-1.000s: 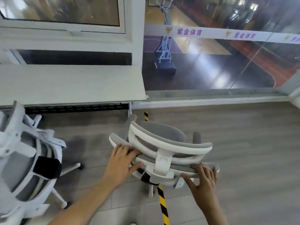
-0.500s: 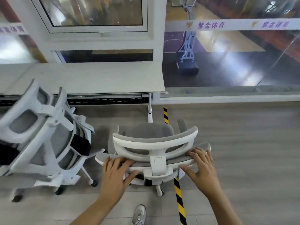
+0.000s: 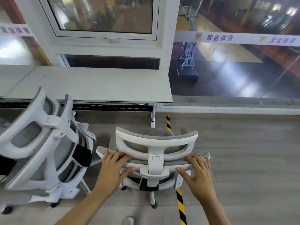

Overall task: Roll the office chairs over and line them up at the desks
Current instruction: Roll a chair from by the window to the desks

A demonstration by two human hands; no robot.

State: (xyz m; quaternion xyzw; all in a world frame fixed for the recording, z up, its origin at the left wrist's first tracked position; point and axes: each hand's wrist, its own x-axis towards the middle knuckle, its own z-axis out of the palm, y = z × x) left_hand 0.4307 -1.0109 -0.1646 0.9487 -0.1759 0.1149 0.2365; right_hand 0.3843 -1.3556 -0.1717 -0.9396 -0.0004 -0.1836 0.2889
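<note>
— Closer to the desk (image 3: 90, 83) now, is it? What shifted?
— Yes: the chair (image 3: 155, 143) has rolled leftward toward the desk's right end, and the second chair (image 3: 42, 143) has come fully into view on the left, facing the desk edge.
— And the hands?
— Left hand (image 3: 113, 169) and right hand (image 3: 198, 172) each clasp the top of the backrest, fingers over, thumbs beneath, either side of the headrest post.
— Any writing?
— A white band (image 3: 227, 38) on the glass reads 紫金体育 in purple, repeated. Striped tape (image 3: 180, 203) runs along the floor under the chair.
</note>
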